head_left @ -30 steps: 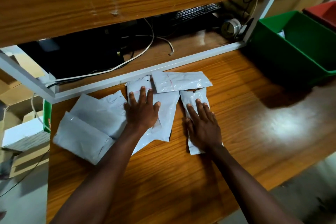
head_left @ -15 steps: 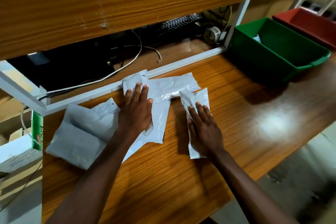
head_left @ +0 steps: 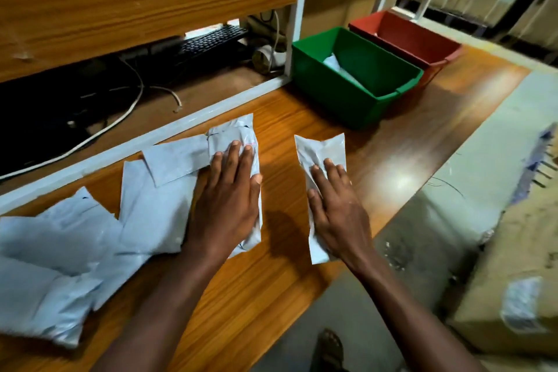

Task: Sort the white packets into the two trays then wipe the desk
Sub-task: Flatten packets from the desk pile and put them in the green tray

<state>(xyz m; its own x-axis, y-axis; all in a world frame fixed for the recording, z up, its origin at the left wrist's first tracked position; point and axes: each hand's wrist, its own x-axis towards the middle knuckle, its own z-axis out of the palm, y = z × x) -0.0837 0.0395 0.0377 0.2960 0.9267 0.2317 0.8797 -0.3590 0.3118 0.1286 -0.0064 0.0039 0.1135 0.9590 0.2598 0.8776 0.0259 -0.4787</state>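
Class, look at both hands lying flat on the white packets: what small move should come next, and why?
Probably the right hand should curl round the small white plastic packet beneath it and lift it towards the green plastic tray. That packet lies alone on the wooden desk, nearest the trays, and the fingers only rest flat on it.
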